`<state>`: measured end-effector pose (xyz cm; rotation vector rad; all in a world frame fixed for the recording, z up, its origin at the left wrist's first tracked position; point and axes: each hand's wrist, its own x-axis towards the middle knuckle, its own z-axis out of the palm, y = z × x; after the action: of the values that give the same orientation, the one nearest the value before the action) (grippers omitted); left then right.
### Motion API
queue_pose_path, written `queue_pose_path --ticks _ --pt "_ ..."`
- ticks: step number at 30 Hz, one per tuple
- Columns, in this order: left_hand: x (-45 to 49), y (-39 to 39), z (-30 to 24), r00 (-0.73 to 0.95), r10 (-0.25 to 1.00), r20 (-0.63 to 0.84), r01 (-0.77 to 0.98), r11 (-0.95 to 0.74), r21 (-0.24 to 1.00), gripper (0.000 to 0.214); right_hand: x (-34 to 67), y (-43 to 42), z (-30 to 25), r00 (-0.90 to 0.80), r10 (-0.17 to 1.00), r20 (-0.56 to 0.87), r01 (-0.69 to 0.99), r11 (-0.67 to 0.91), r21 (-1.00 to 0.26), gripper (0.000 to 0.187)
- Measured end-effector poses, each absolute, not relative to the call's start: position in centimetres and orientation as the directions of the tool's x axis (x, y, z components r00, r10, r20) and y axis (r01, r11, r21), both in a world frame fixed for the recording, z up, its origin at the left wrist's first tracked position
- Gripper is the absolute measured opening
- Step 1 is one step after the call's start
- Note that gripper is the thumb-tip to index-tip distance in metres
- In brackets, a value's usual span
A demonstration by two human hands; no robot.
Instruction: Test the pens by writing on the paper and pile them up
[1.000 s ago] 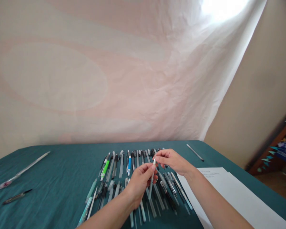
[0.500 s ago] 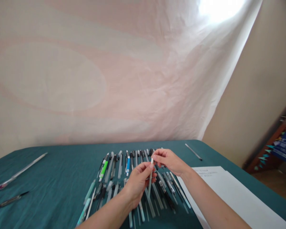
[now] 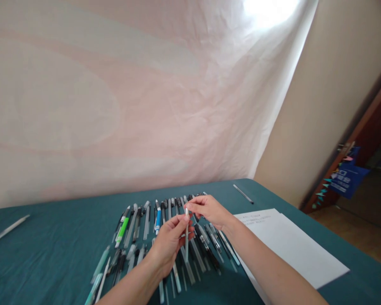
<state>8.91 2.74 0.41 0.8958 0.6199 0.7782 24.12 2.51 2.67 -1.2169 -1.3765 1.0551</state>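
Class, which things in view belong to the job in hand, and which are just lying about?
In the job:
- pen
- left hand, gripping it
- right hand, fingertips at its white top

Apparently just lying about, untouched:
- green pen
- blue pen
- paper
- white stick, far left

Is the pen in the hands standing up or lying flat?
Held up, not flat: the left hand grips the pen, white end uppermost by the right hand. Exact lean: cannot tell.

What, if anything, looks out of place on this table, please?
One slim pen lies alone beyond the paper, and a pale slim item lies far left, both apart from the clustered pens. I see no spill.
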Motion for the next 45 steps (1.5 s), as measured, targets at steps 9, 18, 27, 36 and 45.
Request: queue_pose_path --ticks 9,18,27,36,45 --pt "9.0 3.8 -0.1 0.492 0.843 -0.219 -0.392 0.439 0.809 0.016 22.9 0.8 4.4 -0.057 0.855 0.515 0.791 0.354 -0.500 0.019" --pt "9.0 4.3 0.7 0.378 0.888 -0.260 -0.512 0.435 0.741 0.017 22.4 -0.5 3.6 -0.461 0.812 0.359 0.822 0.543 -0.173 0.032" --pt "9.6 0.1 -0.1 0.580 0.814 -0.019 -0.105 0.098 0.990 0.030 27.1 -3.8 2.6 -0.047 0.861 0.507 0.535 0.450 -0.715 0.031" --pt "9.8 -3.5 -2.3 0.954 0.200 0.225 0.100 -0.915 0.390 0.041 41.8 -7.3 -2.4 0.684 0.709 0.173 0.130 0.115 -0.985 0.026" --pt "10.0 -4.0 -2.1 0.984 0.112 0.142 0.087 -0.981 0.170 0.040 48.7 -9.4 -6.6 0.724 0.678 0.123 0.175 -0.009 -0.984 0.024"
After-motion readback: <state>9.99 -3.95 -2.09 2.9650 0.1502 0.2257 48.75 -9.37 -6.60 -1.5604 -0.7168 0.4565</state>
